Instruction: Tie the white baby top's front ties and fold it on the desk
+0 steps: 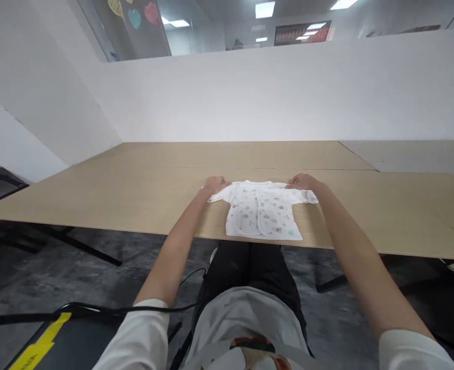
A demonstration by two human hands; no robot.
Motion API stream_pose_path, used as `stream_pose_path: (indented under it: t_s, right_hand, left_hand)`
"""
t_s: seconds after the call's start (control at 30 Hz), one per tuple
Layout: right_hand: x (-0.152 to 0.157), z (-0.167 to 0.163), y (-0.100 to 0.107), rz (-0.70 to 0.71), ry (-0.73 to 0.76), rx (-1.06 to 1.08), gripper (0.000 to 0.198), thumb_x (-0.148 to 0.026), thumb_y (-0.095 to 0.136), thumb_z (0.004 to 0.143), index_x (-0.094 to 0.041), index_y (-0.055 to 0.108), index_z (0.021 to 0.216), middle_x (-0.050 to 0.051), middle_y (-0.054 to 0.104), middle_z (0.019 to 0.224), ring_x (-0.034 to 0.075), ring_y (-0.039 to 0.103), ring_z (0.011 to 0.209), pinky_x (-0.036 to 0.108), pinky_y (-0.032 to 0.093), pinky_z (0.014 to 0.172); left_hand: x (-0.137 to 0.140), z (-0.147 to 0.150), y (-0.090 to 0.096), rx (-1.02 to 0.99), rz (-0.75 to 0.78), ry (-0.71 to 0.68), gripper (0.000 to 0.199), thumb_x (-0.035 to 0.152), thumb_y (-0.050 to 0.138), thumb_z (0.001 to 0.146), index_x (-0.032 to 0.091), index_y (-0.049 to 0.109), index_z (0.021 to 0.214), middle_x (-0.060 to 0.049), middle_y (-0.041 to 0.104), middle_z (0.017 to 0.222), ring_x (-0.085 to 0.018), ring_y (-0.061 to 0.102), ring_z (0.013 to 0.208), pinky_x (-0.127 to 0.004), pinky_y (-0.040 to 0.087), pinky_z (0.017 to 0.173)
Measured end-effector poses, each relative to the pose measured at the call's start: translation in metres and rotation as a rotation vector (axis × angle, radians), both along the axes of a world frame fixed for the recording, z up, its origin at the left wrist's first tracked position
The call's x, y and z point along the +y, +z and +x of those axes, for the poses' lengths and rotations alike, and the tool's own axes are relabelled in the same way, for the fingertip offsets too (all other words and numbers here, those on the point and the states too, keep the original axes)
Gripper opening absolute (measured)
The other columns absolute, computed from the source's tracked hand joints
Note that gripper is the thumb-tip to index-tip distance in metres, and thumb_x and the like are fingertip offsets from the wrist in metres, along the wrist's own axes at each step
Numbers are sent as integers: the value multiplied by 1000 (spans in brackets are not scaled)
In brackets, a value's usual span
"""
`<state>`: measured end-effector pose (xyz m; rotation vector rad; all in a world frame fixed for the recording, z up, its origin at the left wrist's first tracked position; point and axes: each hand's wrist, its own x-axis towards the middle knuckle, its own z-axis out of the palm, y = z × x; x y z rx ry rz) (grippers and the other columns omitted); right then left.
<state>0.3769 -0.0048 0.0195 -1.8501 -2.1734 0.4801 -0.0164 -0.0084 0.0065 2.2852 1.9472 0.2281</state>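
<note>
A small white baby shirt (263, 210) with a light print lies spread flat at the table's front edge, its neckline away from me and its sleeves out to the sides. My left hand (216, 184) is at the upper edge of the left sleeve, its fingers closed on the cloth. On the other side, my right hand (304, 182) pinches the top of the right sleeve near the shoulder. The fingertips of both hands are partly hidden. Down the shirt's middle runs a front opening, with its two halves lying together.
The shirt lies on a long wooden table (165, 200) against a white wall (227, 97). A grey panel (415, 154) adjoins it at the back right. At lower left stands a black chair (80, 339) with yellow tape, and a black cable (165, 310) crosses to my body.
</note>
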Motion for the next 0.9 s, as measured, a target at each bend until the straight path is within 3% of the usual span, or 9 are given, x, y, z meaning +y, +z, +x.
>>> stream_pose_path:
  t_s: [0.17, 0.27, 0.37, 0.43, 0.5, 0.6, 0.7, 0.8, 0.9]
  right_hand:
    - [1, 56, 4, -215, 112, -145, 47, -37, 74, 66, -17, 70, 109, 9, 68, 113, 27, 63, 99, 31, 47, 82]
    - [1, 83, 0, -189, -18, -297, 43, -24, 71, 68, -16, 69, 110, 12, 67, 116, 29, 61, 103, 34, 46, 85]
    - [0, 82, -4, -79, -229, -447, 37, -21, 63, 75, -17, 67, 112, 14, 65, 117, 31, 58, 108, 43, 41, 91]
    - [-2, 62, -5, 52, -304, -510, 37, -17, 56, 81, -16, 63, 117, 16, 64, 119, 32, 55, 113, 49, 35, 95]
    - [-6, 27, -7, 216, -277, -506, 39, -15, 50, 84, -13, 59, 122, 18, 62, 122, 32, 52, 116, 50, 31, 97]
    - [-15, -40, -12, 360, -51, -352, 38, -19, 46, 87, -13, 59, 122, 17, 63, 120, 28, 55, 110, 40, 35, 94]
    - [-25, -98, -23, 324, 132, -187, 30, -19, 46, 87, -14, 68, 107, 13, 69, 107, 23, 60, 99, 29, 39, 84]
    - [-28, -127, -37, 293, 125, -122, 28, -15, 46, 86, -14, 73, 94, 13, 70, 100, 21, 61, 94, 26, 40, 79]
    - [-25, -130, -47, 337, 104, -34, 25, -12, 49, 83, -12, 72, 91, 12, 70, 98, 20, 60, 92, 25, 40, 79]
  left_hand:
    - [-2, -81, -8, -103, -134, -16, 53, 64, 56, 71, 19, 72, 93, -6, 72, 93, -21, 62, 82, -25, 42, 67]
    - [-8, -119, -10, -159, -125, 26, 39, 54, 64, 68, 18, 72, 84, -2, 72, 83, -18, 61, 76, -23, 40, 64]
    - [-10, -123, -7, -212, 0, 135, 31, 41, 66, 70, 18, 72, 90, -4, 72, 90, -17, 61, 80, -23, 42, 67]
    - [-9, -100, -1, -215, 107, 152, 31, 34, 67, 71, 17, 71, 96, -5, 71, 99, -18, 61, 87, -24, 43, 73]
    - [-8, -59, 3, -193, 205, 64, 28, 30, 66, 72, 18, 71, 97, -7, 71, 104, -19, 61, 93, -26, 43, 80]
    - [-11, 24, 3, -217, 252, -168, 24, 25, 51, 82, 18, 72, 93, -7, 71, 102, -18, 62, 95, -27, 43, 85]
    - [-20, 95, -9, -146, 175, -187, 26, 29, 51, 82, 17, 74, 82, -10, 72, 89, -21, 63, 88, -29, 45, 81]
    - [-26, 127, -25, -158, 175, -92, 27, 27, 49, 82, 16, 74, 84, -11, 71, 88, -22, 63, 87, -31, 46, 79]
    - [-25, 127, -37, -267, 196, -87, 25, 26, 49, 83, 18, 73, 89, -7, 71, 91, -20, 63, 88, -29, 46, 80]
